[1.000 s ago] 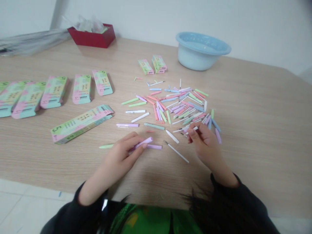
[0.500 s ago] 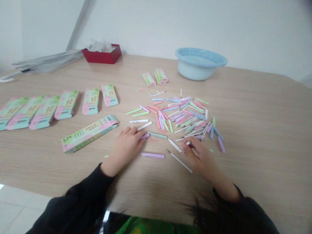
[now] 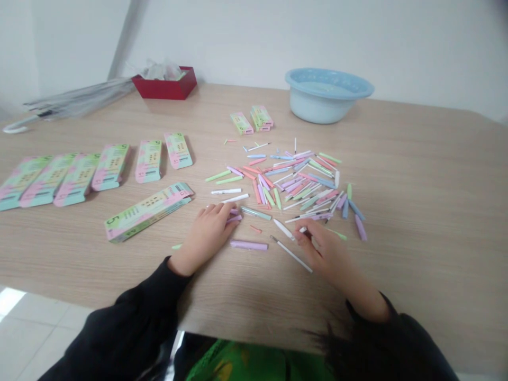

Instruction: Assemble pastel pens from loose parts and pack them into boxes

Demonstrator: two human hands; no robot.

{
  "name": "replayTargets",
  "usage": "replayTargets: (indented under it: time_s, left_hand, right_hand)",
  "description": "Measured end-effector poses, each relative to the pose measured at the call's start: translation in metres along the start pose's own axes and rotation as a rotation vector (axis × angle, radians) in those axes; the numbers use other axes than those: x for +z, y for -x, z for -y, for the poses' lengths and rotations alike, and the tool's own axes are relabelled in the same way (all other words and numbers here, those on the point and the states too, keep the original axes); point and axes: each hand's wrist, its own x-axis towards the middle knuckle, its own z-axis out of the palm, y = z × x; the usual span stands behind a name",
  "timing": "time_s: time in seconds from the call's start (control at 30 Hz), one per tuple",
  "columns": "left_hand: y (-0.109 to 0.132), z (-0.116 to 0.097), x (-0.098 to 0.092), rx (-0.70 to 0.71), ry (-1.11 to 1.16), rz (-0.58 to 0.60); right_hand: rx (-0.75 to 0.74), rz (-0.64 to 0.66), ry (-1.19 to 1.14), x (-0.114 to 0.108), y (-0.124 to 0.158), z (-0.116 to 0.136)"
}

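My left hand rests on the table with its fingers curled over purple pen parts. Right beside those fingertips lie a grey-green pen barrel and a white pen barrel. Between the hands are a purple pen barrel, a small red clip and a thin white refill. My right hand pinches a small white pen part, mostly hidden by the fingers. Near its fingertips lies a tapered white pen barrel. A heap of pastel pen parts spreads beyond both hands.
A long pastel carton lies left of my left hand, with several more cartons in a row behind. Two small stacks of cartons, a blue basin, a red tray and a clear umbrella stand farther back.
The view has shifted slightly. My left fingers have drawn in a little over the purple parts, and more of them shows. My right hand stays almost where it was, still pinching the white part.
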Motion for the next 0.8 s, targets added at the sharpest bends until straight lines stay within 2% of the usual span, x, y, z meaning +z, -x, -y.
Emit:
replayTargets:
  time_s: [0.23,0.37,0.5,0.63,0.8]
  left_hand:
    - [0.002,0.01,0.001,0.04,0.137,-0.089]
    - [0.003,0.015,0.005,0.053,-0.046,-0.026]
    - [0.003,0.009,0.003,0.048,-0.248,0.023]
    - [0.005,0.004,-0.002,0.061,-0.213,0.022]
    - [0.009,0.006,-0.003,0.088,-0.119,0.078]
  right_hand:
    - [0.062,0.003,-0.021,-0.003,-0.003,-0.008]
    - [0.097,0.034,-0.051,-0.003,-0.005,-0.01]
    - [0.097,0.086,-0.05,0.002,-0.006,-0.011]
    - [0.062,0.093,0.001,0.007,-0.006,-0.013]
    - [0.055,0.082,-0.006,0.005,-0.006,-0.013]
